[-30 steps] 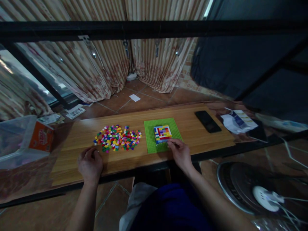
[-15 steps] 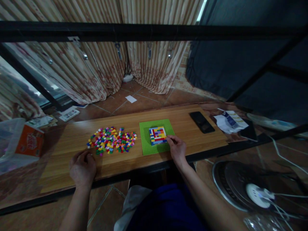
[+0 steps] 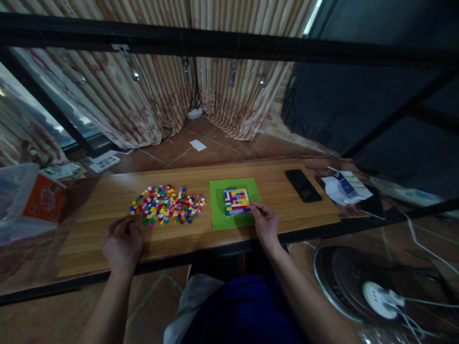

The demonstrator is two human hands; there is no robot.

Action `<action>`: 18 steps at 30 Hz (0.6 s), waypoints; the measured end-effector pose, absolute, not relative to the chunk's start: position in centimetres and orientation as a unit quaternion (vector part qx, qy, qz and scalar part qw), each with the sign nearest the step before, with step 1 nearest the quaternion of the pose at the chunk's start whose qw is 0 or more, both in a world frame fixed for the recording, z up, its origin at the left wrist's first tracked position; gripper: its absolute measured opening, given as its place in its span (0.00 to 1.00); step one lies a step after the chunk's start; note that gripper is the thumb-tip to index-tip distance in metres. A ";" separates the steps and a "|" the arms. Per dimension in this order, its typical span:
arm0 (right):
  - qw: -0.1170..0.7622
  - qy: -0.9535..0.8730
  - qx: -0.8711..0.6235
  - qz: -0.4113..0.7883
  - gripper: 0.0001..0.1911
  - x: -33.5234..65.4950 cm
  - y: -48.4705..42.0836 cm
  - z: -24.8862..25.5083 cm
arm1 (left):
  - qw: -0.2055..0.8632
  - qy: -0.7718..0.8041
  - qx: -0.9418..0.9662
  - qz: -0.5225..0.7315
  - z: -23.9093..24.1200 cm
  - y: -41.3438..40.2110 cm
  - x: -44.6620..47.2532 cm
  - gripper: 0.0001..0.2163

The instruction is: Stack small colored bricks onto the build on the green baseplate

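Note:
A green baseplate [image 3: 219, 214] lies on the wooden table [image 3: 107, 200], carrying a square block of coloured bricks [image 3: 236, 201]. My right hand [image 3: 266, 223] rests at the plate's front right corner, fingertips curled against the brick block's edge. A heap of loose coloured bricks [image 3: 167, 205] lies left of the plate. My left hand [image 3: 122, 244] sits on the table just in front of the heap's left end, fingers curled inward; whether it holds a brick is hidden.
A black phone [image 3: 303, 185] lies on the table to the right, with papers [image 3: 346, 187] beyond it. An orange box [image 3: 45, 204] inside a clear plastic bin stands at far left. A fan [image 3: 358, 286] lies on the floor at right. A black bar crosses overhead.
The view has shifted slightly. My right hand slid from the brick block's front edge to its right side; my left hand stayed near the heap.

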State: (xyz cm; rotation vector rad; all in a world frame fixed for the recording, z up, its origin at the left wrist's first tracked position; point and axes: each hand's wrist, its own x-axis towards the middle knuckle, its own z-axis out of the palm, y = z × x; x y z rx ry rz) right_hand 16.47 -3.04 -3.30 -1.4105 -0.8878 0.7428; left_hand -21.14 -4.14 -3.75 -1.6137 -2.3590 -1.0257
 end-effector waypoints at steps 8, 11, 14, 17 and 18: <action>0.619 -0.361 -0.597 0.360 0.13 16.7 -2.3 -3.2 | 0.056 -0.774 -0.527 -0.347 -3.5 -4.2 -20.9 0.15; 0.621 -0.337 -0.599 0.377 0.12 16.8 -2.0 -3.2 | 0.051 -0.772 -0.532 -0.343 -3.4 -4.2 -20.8 0.15; 0.619 -0.325 -0.603 0.384 0.12 16.8 -1.9 -3.0 | 0.050 -0.770 -0.535 -0.345 -3.4 -4.3 -20.8 0.14; 0.617 -0.322 -0.602 0.391 0.12 16.8 -1.9 -2.8 | 0.059 -0.773 -0.531 -0.343 -3.5 -4.3 -20.7 0.14; 0.618 -0.322 -0.600 0.392 0.12 16.8 -1.9 -2.7 | 0.060 -0.774 -0.531 -0.340 -3.4 -4.3 -20.7 0.15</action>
